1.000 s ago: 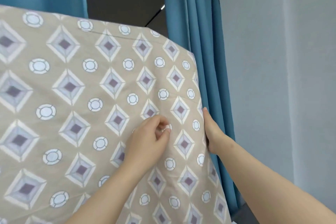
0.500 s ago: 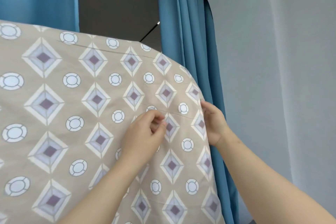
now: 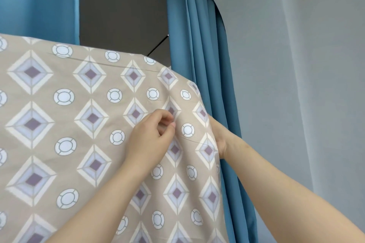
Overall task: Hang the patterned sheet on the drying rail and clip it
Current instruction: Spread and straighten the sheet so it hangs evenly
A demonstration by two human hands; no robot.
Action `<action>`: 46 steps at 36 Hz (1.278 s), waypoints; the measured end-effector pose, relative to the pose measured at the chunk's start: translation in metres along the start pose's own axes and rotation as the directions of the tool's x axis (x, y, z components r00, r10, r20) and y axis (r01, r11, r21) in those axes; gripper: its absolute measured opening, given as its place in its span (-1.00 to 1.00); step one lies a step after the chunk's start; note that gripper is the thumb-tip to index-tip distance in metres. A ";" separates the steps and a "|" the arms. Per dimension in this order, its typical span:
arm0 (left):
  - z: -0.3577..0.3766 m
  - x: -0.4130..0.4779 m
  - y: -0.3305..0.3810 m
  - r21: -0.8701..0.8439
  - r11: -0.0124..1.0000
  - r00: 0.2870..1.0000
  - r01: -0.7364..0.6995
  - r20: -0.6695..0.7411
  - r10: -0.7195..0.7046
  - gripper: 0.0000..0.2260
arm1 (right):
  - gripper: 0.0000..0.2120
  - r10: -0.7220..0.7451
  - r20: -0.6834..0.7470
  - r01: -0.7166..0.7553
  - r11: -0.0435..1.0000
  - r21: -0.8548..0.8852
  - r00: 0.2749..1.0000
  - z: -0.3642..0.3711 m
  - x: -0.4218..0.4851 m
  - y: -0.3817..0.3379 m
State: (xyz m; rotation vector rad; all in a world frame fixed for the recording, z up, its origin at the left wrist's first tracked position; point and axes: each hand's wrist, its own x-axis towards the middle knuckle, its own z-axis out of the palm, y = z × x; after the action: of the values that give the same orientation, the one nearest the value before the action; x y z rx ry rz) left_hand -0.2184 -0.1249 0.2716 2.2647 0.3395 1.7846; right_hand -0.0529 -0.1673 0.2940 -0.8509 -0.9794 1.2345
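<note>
The patterned sheet (image 3: 79,108) drapes across left and centre. The left hand (image 3: 152,136) pinches a fold mid-frame, likely to square it, while the right hand (image 3: 220,136) steadies its edge (fingers hidden behind fabric, cannot tell).

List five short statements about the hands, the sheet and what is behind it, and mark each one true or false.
1. The left hand pinches the patterned sheet between thumb and fingertips. True.
2. The right hand hangs free, away from the sheet. False: it holds the sheet's right edge, with its fingers hidden behind the cloth.
3. The curtain behind the sheet is red. False: it is blue.
4. No clip is visible on the sheet. True.
5. A pale grey wall lies to the right of the curtain. True.
</note>
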 end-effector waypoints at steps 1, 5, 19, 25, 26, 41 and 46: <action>0.000 0.001 0.000 0.005 1.000 1.000 0.000 -0.002 0.000 -0.81 | -0.66 -0.004 0.016 0.004 1.000 -0.022 1.000 0.006 -0.005 0.000; -0.001 0.007 0.001 0.016 1.000 1.000 -0.008 0.003 0.008 -0.77 | -0.79 -0.177 -0.188 0.180 0.984 -0.005 0.966 0.009 -0.017 -0.019; -0.010 0.026 0.002 0.069 0.998 1.000 0.001 0.031 -0.003 -0.79 | -0.88 -0.567 -0.497 0.402 0.821 -0.405 0.657 -0.018 -0.044 -0.074; -0.012 0.039 0.006 0.116 0.993 0.999 -0.037 0.016 0.035 -0.86 | -0.86 -0.762 -0.511 0.711 0.608 -0.353 0.397 -0.020 -0.043 -0.090; -0.012 0.041 0.006 0.121 0.992 0.999 -0.037 0.011 0.036 -0.88 | -0.84 -0.766 -0.504 0.726 0.600 -0.337 0.399 -0.021 -0.044 -0.089; -0.005 0.048 0.003 0.192 0.975 0.994 -0.111 0.005 0.112 -0.88 | -0.69 -0.535 -0.335 0.499 0.845 -0.194 0.775 -0.036 -0.028 -0.063; -0.008 0.050 0.003 0.215 0.967 0.990 -0.140 -0.003 0.144 -0.92 | -0.65 -0.592 -0.490 0.599 0.784 -0.163 0.640 -0.040 -0.038 -0.071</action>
State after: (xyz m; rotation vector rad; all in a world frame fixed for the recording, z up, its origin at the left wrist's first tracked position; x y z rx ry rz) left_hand -0.2150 -0.1110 0.3199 2.4775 0.4009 1.9236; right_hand 0.0076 -0.2152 0.3396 -0.7030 -0.7074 0.3893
